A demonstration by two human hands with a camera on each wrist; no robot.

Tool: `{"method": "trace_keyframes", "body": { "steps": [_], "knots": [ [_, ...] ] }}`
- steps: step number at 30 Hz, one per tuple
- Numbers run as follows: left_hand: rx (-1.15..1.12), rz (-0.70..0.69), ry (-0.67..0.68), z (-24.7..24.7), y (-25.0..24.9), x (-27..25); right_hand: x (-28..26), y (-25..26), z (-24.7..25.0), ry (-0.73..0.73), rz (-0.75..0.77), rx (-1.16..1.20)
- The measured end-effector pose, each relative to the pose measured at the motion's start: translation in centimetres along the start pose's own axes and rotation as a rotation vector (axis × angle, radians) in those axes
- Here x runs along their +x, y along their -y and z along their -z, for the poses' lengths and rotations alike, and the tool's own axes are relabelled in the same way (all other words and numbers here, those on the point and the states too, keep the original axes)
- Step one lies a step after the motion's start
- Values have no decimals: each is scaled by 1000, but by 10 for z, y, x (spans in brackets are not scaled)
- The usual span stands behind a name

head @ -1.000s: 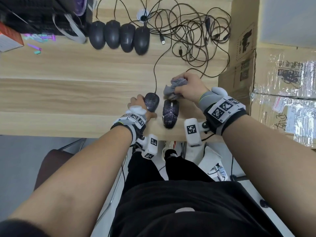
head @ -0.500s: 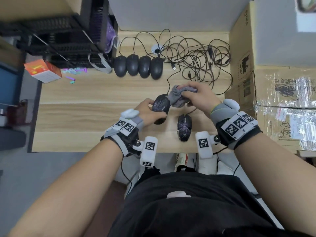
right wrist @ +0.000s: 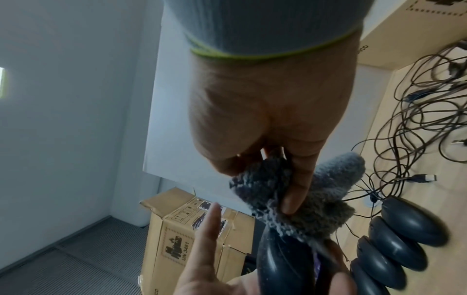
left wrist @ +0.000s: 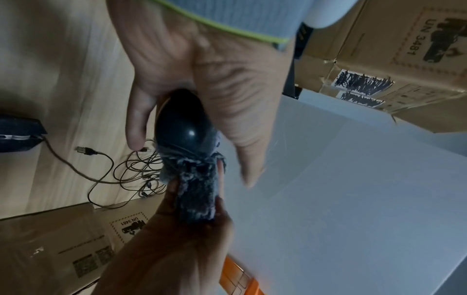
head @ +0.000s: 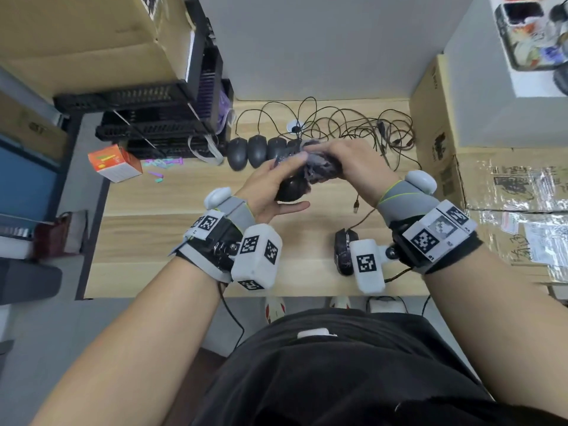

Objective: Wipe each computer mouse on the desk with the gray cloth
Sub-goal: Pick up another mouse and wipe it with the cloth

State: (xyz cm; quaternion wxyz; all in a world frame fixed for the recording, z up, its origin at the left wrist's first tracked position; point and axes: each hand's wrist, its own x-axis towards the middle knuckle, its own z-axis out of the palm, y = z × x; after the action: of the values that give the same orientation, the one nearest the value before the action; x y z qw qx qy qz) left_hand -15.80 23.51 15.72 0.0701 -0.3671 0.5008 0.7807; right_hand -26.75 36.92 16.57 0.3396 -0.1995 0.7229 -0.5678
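Observation:
My left hand [head: 276,186] holds a black wired mouse [head: 290,189] lifted above the desk; in the left wrist view the same mouse [left wrist: 183,127] sits between its fingers. My right hand [head: 350,166] grips the bunched gray cloth [head: 319,167] and presses it on the mouse's front end. From the right wrist, the cloth [right wrist: 303,205] lies over the mouse [right wrist: 283,265]. A second patterned mouse [head: 342,255] lies on the desk near the front edge, partly behind my right wrist camera. A row of black mice [head: 256,150] stands at the back.
Tangled cables [head: 353,127] cover the back of the wooden desk [head: 159,241]. Cardboard boxes [head: 491,186] stand along the right. Black racks [head: 153,124] and an orange box [head: 115,162] sit at the back left. A loose USB plug [head: 356,207] lies mid-desk.
My left hand picked the left mouse up off the desk and raised it. My right hand carried the cloth from the other mouse onto the lifted one.

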Motion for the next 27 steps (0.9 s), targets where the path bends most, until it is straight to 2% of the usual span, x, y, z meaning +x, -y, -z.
{"method": "trace_keyframes", "body": {
  "steps": [3, 5, 9, 13, 16, 19, 21, 23, 25, 27],
  "knots": [
    [-65, 50, 63, -1, -9, -8, -1, 0, -2, 50, 57, -105],
    [-104, 49, 58, 1, -12, -11, -2, -2, -3, 54, 100, -148],
    [-139, 35, 14, 2, -13, -13, -1, -9, 0, -86, 112, -129],
    [-44, 27, 35, 1, -12, -9, 2, -8, -6, -115, 83, -152],
    [-27, 16, 14, -1, -13, -8, -2, -1, -16, -56, 174, -312],
    [15, 5, -24, 0, -13, -8, -7, 6, -20, 111, 275, -469],
    [63, -2, -22, 1, -13, -9, -6, 11, -16, 147, 266, -471],
    [108, -8, -22, 0, -14, -11, 1, 11, -11, -2, 192, -402],
    [149, -9, -27, -4, -15, -11, 8, 7, -9, -204, 170, -449],
    [170, 0, -20, -6, -17, -10, 7, 6, -13, -227, 195, -482]
  ]
}}
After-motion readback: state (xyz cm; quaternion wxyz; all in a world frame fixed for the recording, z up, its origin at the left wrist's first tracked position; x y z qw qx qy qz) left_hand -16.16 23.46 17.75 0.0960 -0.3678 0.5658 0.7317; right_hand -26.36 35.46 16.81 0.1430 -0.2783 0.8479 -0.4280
